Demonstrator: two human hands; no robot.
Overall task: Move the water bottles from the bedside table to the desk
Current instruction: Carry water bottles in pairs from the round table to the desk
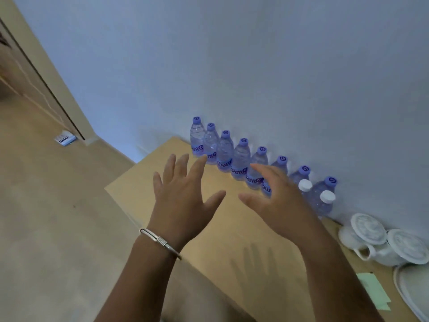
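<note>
Several clear water bottles (224, 151) with purple caps stand in a row along the wall at the back of a light wooden tabletop (216, 228). Two white-capped bottles (326, 201) stand in front of the row's right end. My left hand (183, 196), with a silver bangle on its wrist, hovers above the tabletop with fingers spread, holding nothing. My right hand (276, 198) is also spread and empty, and it covers the lower parts of the bottles in the middle of the row.
A white teapot (364, 238) and a lidded white dish (408, 247) sit at the right end by the wall. A white tray edge (411, 291) and a green paper (373, 291) lie nearer. A small box (65, 138) lies on the floor beside a door frame.
</note>
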